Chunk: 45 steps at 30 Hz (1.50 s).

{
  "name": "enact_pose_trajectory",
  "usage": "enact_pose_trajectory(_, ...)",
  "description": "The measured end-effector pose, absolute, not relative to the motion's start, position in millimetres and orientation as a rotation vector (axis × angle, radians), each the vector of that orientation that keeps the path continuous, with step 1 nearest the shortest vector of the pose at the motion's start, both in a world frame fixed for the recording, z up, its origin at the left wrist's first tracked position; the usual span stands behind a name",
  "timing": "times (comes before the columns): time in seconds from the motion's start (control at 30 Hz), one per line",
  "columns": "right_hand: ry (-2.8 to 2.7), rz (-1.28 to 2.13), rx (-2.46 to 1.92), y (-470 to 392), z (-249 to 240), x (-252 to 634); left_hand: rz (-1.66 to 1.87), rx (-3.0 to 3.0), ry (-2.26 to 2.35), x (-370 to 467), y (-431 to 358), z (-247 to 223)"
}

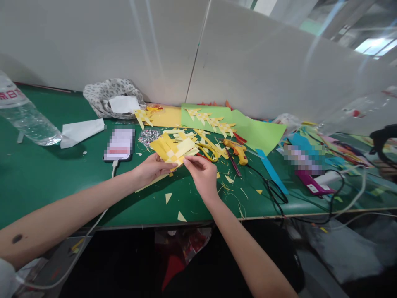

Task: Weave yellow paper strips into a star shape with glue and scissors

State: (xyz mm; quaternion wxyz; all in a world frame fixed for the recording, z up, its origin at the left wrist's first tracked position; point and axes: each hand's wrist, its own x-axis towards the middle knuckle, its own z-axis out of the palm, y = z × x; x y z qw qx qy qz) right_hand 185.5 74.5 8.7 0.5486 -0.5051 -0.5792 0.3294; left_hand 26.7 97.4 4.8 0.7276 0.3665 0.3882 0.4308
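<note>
Between my hands is a piece of woven paper strips [173,152] in yellow and pale cream, with loose strip ends fanning out at the upper left. My left hand [155,169] grips its lower left part, thumb on top. My right hand [202,171] pinches its lower right edge between thumb and fingers. Just behind the weave lie yellow-handled scissors [212,153], partly covered by paper strips. A yellow hot glue gun [237,150] rests to the right of my right hand, beside a dark red pen [233,162].
Several woven paper fish shapes [214,122] lie on green paper [263,128] at the back. A phone [119,144] on a cable and a water bottle [27,111] are on the left. Paper scraps [181,216] dot the green table [102,198]. A purple box [313,184] and cables are right.
</note>
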Motion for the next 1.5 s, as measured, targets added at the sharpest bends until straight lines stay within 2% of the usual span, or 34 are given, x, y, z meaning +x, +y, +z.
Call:
enact_pose_trajectory(0.8,-1.299,0.834,-1.202,75.3,10.0,184.8,0.980,0.876,0.878,27.7,93.7,7.7)
enact_pose_trajectory(1.07,-1.207,0.975,-1.168,78.1,7.2,184.5,1.077,0.836,0.852,26.3,95.0,6.9)
enact_pose_trajectory(1.5,-1.193,1.001,-1.140,77.6,11.6,188.6,0.979,0.984,0.919,28.5,89.8,9.6)
